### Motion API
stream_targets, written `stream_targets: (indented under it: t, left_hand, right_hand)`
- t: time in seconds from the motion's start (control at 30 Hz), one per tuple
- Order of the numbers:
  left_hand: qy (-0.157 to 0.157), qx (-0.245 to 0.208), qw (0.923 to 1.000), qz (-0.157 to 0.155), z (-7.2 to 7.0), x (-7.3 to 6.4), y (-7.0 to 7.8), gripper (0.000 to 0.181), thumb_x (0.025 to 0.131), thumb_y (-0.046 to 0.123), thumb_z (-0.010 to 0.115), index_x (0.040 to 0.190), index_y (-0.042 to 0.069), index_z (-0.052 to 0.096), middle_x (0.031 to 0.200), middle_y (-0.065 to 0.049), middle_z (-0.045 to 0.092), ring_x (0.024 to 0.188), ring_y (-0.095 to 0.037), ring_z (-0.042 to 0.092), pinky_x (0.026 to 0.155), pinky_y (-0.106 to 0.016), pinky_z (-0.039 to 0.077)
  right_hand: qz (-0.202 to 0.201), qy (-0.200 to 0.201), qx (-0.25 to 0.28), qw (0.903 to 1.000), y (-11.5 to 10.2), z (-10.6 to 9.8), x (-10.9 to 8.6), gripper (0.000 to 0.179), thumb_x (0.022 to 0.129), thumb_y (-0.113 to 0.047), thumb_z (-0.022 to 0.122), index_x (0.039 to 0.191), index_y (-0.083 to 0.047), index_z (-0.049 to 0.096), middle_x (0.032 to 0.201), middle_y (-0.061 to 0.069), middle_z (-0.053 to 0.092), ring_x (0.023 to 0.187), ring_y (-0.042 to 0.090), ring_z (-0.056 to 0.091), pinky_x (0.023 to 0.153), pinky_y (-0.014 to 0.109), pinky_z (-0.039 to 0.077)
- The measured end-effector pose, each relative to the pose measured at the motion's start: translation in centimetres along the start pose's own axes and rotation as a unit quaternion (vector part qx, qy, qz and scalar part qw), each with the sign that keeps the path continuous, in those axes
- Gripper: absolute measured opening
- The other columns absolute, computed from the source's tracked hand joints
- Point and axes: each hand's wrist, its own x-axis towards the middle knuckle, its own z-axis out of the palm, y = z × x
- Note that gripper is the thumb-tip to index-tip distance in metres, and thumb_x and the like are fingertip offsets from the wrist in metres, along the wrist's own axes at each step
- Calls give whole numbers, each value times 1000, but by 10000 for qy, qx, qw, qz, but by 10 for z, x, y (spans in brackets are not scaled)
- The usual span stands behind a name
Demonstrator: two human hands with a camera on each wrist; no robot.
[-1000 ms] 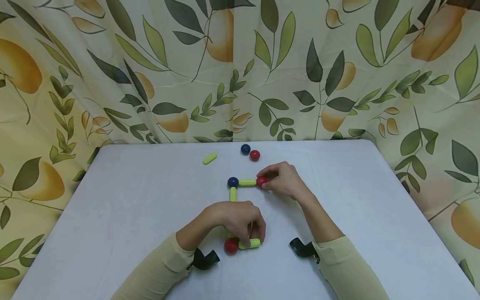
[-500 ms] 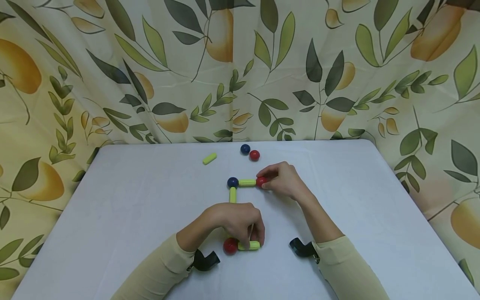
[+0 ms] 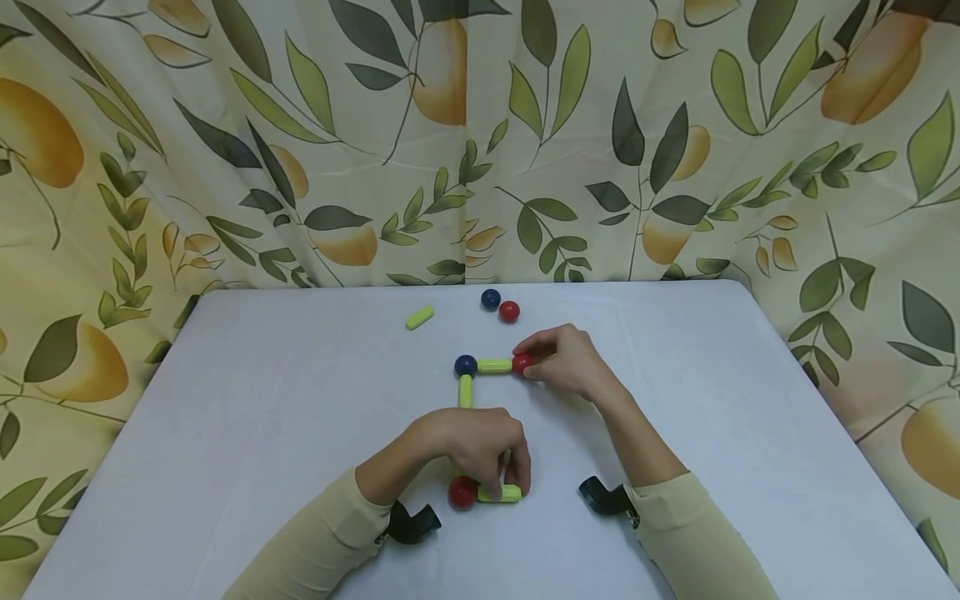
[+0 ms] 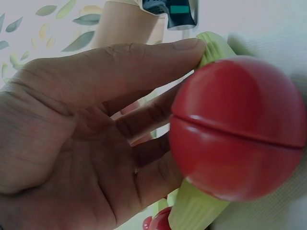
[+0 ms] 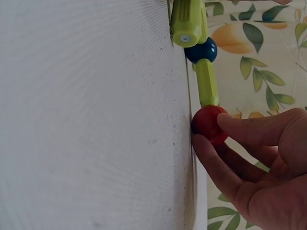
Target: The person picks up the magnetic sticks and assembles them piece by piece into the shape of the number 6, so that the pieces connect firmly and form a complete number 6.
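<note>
Light-green rods and coloured balls form a frame with one side open on the table. At its far corner a dark blue ball (image 3: 466, 365) joins a rod going right (image 3: 495, 365) and one coming toward me (image 3: 466, 391), partly hidden under my left hand. The near corner is a large red ball (image 4: 240, 129) with a green rod (image 3: 510, 493) pointing right. My left hand (image 3: 483, 446) pinches that near rod between thumb and fingers. My right hand (image 3: 566, 360) pinches the red ball (image 5: 208, 124) at the far rod's right end.
Beyond the frame lie a loose green rod (image 3: 419, 317), a dark blue ball (image 3: 491, 299) and a red ball (image 3: 509, 312). The white table (image 3: 225, 467) ends at a curtain (image 3: 480, 167) printed with fruit and leaves. Black cameras jut from both wrists.
My left hand has shifted slightly toward me, and the near rod has swung from a slight tilt to nearly straight across. The right hand and its red ball stay in place.
</note>
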Motion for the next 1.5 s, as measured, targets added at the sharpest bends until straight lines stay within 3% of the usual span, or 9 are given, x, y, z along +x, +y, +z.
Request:
stream_targets:
  t: [0.47,0.63,0.8,0.9,1.1,1.2,1.33,1.43,1.5]
  left_hand:
    - [61,-70,9999,-41,-1,-3,0,23,86,4,83,107,15,81,86,9,70,77,-3,61,72,-18,53]
    - [305,-169,9994,-78,-8,-8,-3,26,86,5,82,109,16,80,90,4,72,76,-6,63,71,-20,53]
    - [578,-591,9964,200,-17,-12,-14,27,88,1,78,113,11,77,91,-1,72,74,-10,65,70,-21,53]
    - [915,-857,9914,380,-23,-14,-21,25,90,2,77,115,9,76,89,1,71,73,-11,66,69,-22,54]
    - [1994,-1054,9740,232,-34,-18,-36,23,95,8,72,118,9,75,89,3,70,79,-13,67,69,-28,57]
    - [2667,-1082,9577,14,-40,-21,-45,24,95,9,72,119,10,74,91,3,70,82,-16,66,72,-28,56]
    - [3504,-1148,9288,-376,-44,-26,-59,25,94,7,75,119,9,74,98,-3,70,86,-19,64,75,-29,55]
    - [3865,-1218,9116,-696,-46,-31,-68,27,93,7,75,120,9,74,110,-10,71,95,-21,64,79,-31,57]
    - [3946,-1238,9063,-876,-47,-33,-74,28,93,7,74,122,9,74,118,-13,70,101,-23,64,83,-33,57]
  right_hand:
    - [-122,21,-102,9999,0,0,0,27,86,-6,79,112,-14,81,108,7,78,102,26,66,83,33,50]
    - [-127,33,-111,9999,-1,-1,0,27,86,-6,79,112,-14,81,108,8,78,101,25,67,83,34,50]
    - [-171,-10,-95,9998,-1,-2,1,27,88,-6,78,113,-13,80,108,8,78,100,26,68,84,34,52]
    - [-207,-5,-99,9997,-1,-2,1,26,88,-5,78,113,-12,80,107,8,79,99,25,69,84,34,53]
    - [-230,22,-114,9997,-1,-2,0,26,88,-6,78,113,-13,80,105,7,79,97,23,71,85,36,54]
    - [-233,15,-105,9997,0,-2,0,26,88,-7,78,114,-12,80,107,8,79,98,24,70,86,38,55]
    - [-163,-14,-109,9998,-1,-1,0,27,89,-7,79,115,-12,80,110,9,78,100,26,68,89,39,55]
    - [-92,-37,-95,9999,-1,0,-1,28,89,-7,78,117,-12,80,112,9,77,101,27,67,89,39,54]
    - [-74,-52,-71,9999,-1,0,-1,28,89,-7,78,117,-12,79,113,9,77,102,27,66,89,39,54]
